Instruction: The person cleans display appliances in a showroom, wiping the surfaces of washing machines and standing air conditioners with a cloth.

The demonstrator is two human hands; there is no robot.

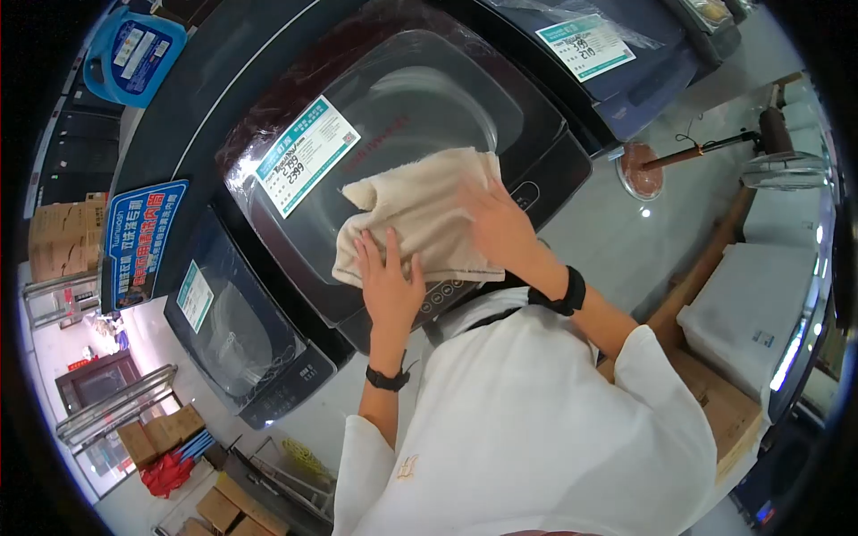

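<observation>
A beige cloth (pixel 416 210) lies spread over the front part of a dark washing machine lid (pixel 313 241). My left hand (pixel 391 281) rests on the cloth's lower left part with the fingers spread. On the cloth's right side is my right hand (pixel 500 223), its fingertips smeared by motion. A white and green price tag (pixel 308 156) sits on the lid, up and left of the cloth. Below the cloth, part of the control panel with its round buttons (pixel 438 297) shows; the cloth covers the rest.
Another washing machine (pixel 237 330) stands at left, and one with a price tag (pixel 585 46) at upper right. A blue detergent jug (pixel 134 55) is at upper left, near a blue sign (pixel 143 246). A round-based stand (pixel 642 170) and a white box (pixel 751 304) are at right.
</observation>
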